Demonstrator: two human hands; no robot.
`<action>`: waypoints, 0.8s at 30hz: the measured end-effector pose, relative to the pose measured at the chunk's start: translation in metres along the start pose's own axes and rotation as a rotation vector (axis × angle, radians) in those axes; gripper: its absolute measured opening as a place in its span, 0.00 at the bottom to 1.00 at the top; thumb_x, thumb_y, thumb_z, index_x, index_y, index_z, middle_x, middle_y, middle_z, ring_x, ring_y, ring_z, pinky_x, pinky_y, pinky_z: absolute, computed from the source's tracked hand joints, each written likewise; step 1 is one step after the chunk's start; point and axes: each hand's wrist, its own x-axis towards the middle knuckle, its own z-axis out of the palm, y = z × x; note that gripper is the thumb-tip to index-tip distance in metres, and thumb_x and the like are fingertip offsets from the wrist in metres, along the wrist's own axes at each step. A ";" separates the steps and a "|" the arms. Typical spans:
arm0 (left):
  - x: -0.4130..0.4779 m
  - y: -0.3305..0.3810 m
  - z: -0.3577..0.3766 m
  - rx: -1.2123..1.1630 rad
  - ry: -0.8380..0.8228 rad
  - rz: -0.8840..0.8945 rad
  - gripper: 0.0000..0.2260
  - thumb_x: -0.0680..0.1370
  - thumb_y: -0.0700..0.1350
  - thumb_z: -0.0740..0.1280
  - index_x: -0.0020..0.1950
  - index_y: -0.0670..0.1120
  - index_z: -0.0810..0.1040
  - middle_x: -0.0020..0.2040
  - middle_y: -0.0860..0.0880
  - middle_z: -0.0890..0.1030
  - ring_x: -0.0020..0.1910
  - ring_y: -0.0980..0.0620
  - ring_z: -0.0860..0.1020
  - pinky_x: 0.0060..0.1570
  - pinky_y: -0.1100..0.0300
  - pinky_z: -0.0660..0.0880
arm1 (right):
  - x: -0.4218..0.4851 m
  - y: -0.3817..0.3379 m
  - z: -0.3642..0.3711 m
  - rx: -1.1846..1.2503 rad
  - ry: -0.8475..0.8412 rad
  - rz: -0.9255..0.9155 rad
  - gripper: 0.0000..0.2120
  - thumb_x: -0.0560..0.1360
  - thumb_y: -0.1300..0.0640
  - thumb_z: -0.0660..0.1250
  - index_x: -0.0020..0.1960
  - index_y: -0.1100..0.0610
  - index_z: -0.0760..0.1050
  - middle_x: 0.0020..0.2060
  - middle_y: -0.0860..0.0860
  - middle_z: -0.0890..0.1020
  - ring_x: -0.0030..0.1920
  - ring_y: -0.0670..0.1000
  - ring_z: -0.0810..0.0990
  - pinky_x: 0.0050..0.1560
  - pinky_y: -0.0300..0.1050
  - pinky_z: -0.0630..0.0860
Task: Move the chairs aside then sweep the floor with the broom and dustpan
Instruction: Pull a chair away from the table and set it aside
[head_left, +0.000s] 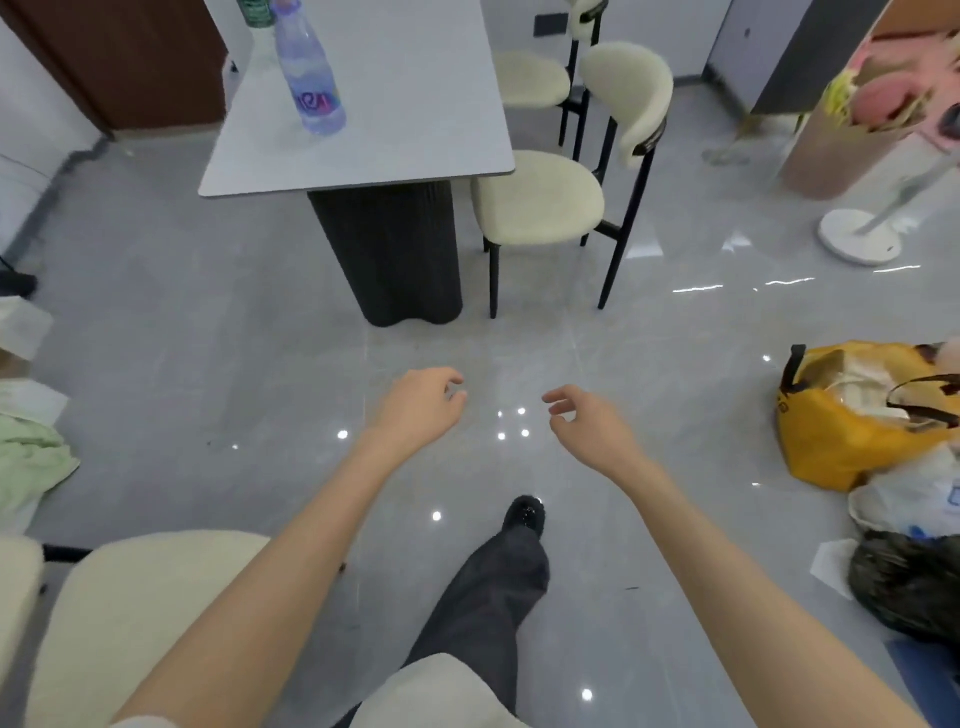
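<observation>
A cream chair with black legs (540, 200) stands at the right side of the grey table (363, 166). A second cream chair (530, 78) stands behind it, farther along the table. A third cream chair (130, 603) fills the bottom left corner beside me. My left hand (421, 402) and my right hand (592, 426) hang over bare floor in front of me, fingers loosely curled, holding nothing. Both hands are well short of the nearer chair at the table. No broom or dustpan is in view.
A clear plastic bottle (309, 83) stands on the table, above its dark ribbed base (395, 254). A yellow bag (857, 410) and dark and white bags (909, 571) lie on the floor at right. A white fan base (857, 236) stands at far right. Green cloth (26, 467) lies at left.
</observation>
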 end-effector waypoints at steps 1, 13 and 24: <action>0.023 0.007 -0.002 -0.001 0.008 0.004 0.16 0.79 0.48 0.60 0.66 0.48 0.75 0.63 0.48 0.79 0.61 0.48 0.77 0.56 0.57 0.72 | 0.018 0.000 -0.012 0.007 0.003 0.004 0.17 0.77 0.59 0.60 0.65 0.53 0.72 0.60 0.50 0.79 0.49 0.47 0.75 0.48 0.40 0.70; 0.322 0.147 -0.054 0.056 -0.163 0.075 0.20 0.78 0.53 0.59 0.70 0.54 0.68 0.66 0.50 0.76 0.64 0.47 0.74 0.61 0.51 0.73 | 0.241 -0.009 -0.191 -0.119 0.096 0.083 0.21 0.78 0.59 0.58 0.71 0.52 0.67 0.67 0.50 0.74 0.63 0.52 0.74 0.61 0.45 0.70; 0.530 0.243 -0.048 0.004 -0.206 0.102 0.24 0.80 0.50 0.60 0.75 0.47 0.62 0.71 0.45 0.70 0.68 0.47 0.70 0.63 0.55 0.68 | 0.459 0.041 -0.321 -0.345 0.167 -0.061 0.22 0.77 0.62 0.58 0.71 0.52 0.66 0.69 0.50 0.70 0.66 0.54 0.69 0.59 0.47 0.72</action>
